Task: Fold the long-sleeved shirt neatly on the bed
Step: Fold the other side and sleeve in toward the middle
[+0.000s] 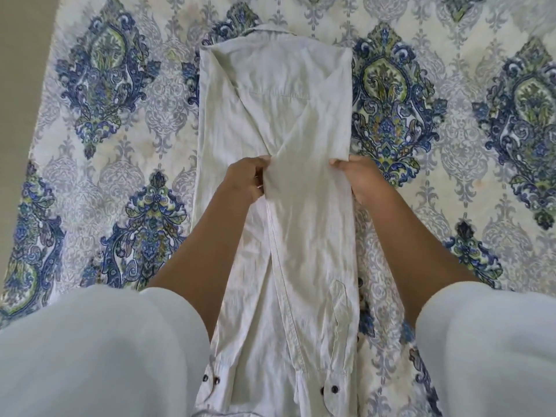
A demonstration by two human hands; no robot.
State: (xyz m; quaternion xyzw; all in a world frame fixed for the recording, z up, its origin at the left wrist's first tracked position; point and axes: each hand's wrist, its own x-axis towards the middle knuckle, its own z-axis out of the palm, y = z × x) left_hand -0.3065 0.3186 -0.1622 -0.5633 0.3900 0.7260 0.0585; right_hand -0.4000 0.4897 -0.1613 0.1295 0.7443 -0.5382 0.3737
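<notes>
Two-handed grip at mid-garment. Pinching the left edge of the top folded layer with the left hand [245,179], fingers [259,164] curling tight on the cloth. Gripping the right edge of that same layer with the right hand [358,176], fingers wrapping the fold. Lying lengthwise on the bed [120,121]: long-sleeved shirt [276,115], narrowed to a strip, collar [267,29] at the far end, buttoned cuffs [332,386] at the near end. Running roughly straight down both long sides, flaring slightly toward the near hem. Leaving open patterned bedspread [451,152] on both sides of the strip and past the collar. Slanting down the left of the view: bed's left edge, well apart from the strip.
</notes>
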